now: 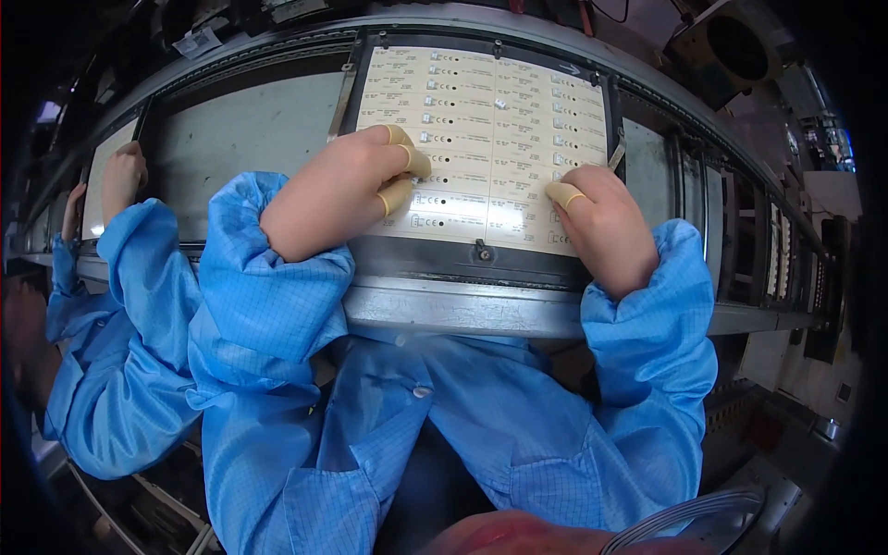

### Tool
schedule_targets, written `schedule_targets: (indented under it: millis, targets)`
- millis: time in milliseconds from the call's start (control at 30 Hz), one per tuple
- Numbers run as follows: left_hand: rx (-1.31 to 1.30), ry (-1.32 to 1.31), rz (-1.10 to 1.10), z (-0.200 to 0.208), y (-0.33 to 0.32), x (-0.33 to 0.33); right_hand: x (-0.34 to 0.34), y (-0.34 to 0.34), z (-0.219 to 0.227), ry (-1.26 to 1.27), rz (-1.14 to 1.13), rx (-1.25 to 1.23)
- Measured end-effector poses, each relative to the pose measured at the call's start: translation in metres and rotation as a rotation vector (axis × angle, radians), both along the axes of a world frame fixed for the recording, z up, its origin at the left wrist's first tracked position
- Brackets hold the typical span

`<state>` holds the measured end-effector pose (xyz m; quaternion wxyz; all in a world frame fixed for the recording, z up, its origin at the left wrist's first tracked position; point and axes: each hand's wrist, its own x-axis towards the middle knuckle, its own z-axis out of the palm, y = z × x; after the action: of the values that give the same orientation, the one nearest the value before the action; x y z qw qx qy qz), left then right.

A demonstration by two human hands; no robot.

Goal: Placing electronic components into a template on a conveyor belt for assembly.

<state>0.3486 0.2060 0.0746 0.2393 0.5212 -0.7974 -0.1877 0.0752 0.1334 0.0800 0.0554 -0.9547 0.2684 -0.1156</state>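
In front of me lies a cream panel (474, 159), printed with rows of small dark marks, in a black carrier frame (425, 253). My left hand (338, 194) is over its left column, thumb and fingers bent toward each other in a pinch at the lower rows. At the right column, my right hand (601, 222) has its fingertips close together on or just above the panel. Both hands wear yellow finger cots. Whatever the fingertips hold, if anything, is hidden. Small silvery parts sit along the upper rows, and a small whitish piece (500, 104) lies near the middle.
A metal rail (444, 307) runs along the conveyor's near side. Left of the frame is a pale flat surface (250, 139). Farther left, a person in blue sleeves has a hand (123, 180) at another cream panel (97, 190). Dark screw knobs (482, 250) stand on the frame.
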Motion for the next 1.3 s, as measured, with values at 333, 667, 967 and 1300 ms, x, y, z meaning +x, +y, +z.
schedule_targets:
  millis: [333,667,967,1300]
  targets:
    - [0.051,-0.019,0.027,-0.009,-0.007,-0.007,0.0,-0.003,0.009,-0.081,0.007,-0.01]
    - [-0.024,-0.082,0.025,-0.011,-0.016,-0.011,0.0,-0.011,0.008,-0.144,0.0,-0.041]
    - [-0.061,-0.113,0.006,-0.012,-0.017,-0.015,0.0,-0.018,0.004,-0.169,-0.03,-0.048]
    - [-0.165,-0.217,-0.034,-0.018,-0.02,-0.02,0.04,-0.063,0.003,-0.051,-0.127,0.035]
